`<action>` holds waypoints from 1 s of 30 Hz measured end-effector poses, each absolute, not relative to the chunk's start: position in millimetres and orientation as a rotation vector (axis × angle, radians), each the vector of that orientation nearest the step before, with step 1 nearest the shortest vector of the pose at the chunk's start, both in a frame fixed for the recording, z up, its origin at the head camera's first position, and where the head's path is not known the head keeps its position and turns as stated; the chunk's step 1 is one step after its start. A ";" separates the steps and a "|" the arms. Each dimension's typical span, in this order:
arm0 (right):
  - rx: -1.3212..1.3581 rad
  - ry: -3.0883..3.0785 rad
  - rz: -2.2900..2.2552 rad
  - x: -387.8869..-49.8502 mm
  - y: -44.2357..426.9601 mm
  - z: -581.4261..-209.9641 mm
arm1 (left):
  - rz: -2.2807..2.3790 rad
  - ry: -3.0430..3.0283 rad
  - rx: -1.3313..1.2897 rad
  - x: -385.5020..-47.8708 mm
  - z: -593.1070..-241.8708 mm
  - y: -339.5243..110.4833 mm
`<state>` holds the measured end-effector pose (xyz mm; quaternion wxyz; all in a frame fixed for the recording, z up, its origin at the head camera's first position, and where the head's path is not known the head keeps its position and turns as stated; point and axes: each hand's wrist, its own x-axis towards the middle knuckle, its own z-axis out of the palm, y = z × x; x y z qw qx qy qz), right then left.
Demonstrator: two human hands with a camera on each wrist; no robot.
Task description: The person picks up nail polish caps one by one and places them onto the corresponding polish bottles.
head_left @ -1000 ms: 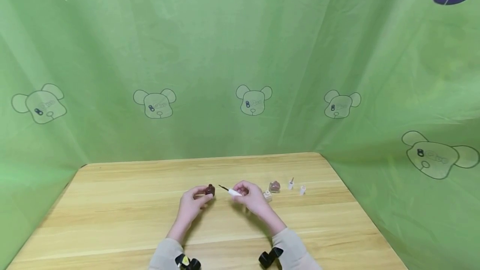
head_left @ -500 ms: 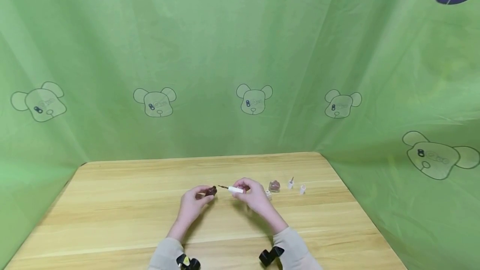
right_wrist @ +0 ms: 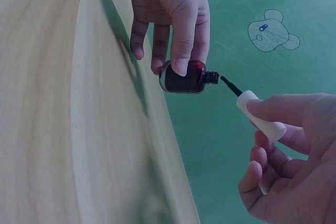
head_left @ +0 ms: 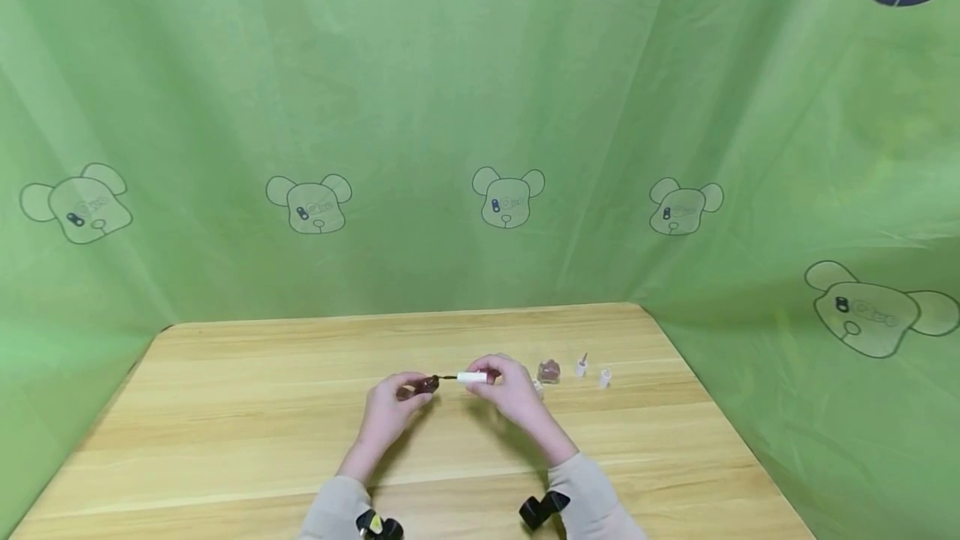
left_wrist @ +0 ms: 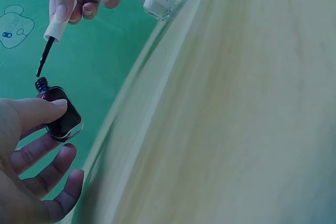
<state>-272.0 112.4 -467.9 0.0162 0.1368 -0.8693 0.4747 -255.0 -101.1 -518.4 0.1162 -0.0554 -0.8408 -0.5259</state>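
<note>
My left hand (head_left: 389, 407) pinches a small dark red nail polish bottle (left_wrist: 62, 113) between thumb and fingers, its uncapped neck tilted toward the right hand. In my right hand (head_left: 512, 391) is a white brush cap (right_wrist: 261, 115), held between thumb and fingers. The cap's dark brush (left_wrist: 45, 56) points at the bottle mouth. Both wrist views show the brush tip just outside the opening, very close to it. Bottle and cap are off the tabletop.
On the wooden table (head_left: 262, 432), right of my right hand, stand a pinkish polish bottle (head_left: 549, 372), a pale bottle (left_wrist: 159, 4) partly hidden in the head view, an upturned brush cap (head_left: 581, 368) and another white cap (head_left: 605, 378). A green curtain (head_left: 405, 107) surrounds the table.
The left hand has tipped the bottle so its neck leans right. The right hand has levelled the brush cap, and the brush tip has come up to the bottle neck.
</note>
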 end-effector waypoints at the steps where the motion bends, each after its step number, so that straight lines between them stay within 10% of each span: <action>1: 0.430 -2.703 1.468 -271.9 112.5 -467.9 | -1.530 -2.463 -0.166 -254.8 -518.4 -100.7; 30: 0.516 -2.676 1.295 -264.5 108.0 -462.7 | -1.381 -2.462 -0.280 -246.3 -511.2 -90.0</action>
